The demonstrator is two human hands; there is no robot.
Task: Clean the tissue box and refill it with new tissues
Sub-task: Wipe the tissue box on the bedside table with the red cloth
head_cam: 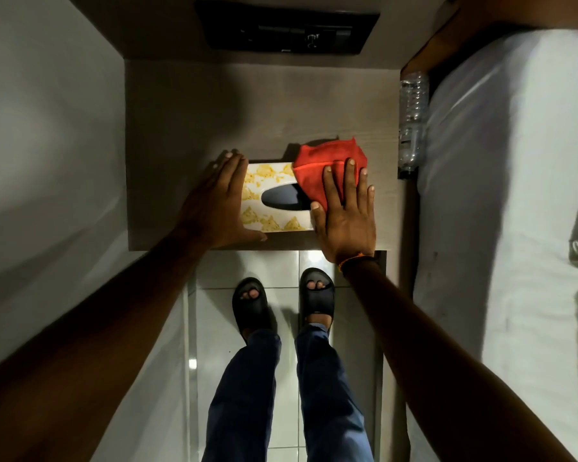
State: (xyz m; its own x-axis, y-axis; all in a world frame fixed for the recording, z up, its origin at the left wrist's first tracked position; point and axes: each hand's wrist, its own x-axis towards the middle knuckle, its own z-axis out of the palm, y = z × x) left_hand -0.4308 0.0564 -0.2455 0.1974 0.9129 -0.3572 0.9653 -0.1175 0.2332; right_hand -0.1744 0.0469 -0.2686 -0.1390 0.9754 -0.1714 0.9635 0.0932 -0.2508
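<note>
- Tissue box point(267, 178) lies on the bedside table point(214, 111), its long axis running side to side across the person, between the two hands.
- Left hand point(219, 201), fingers straight and together, rests flat against the box's left end.
- Right hand point(346, 211), fingers spread, presses a red cloth point(321, 161) onto the box's right end.
- The slot looks dark, possibly empty.
- The wipe should probably run leftward along the top, toward the bracing hand.
</note>
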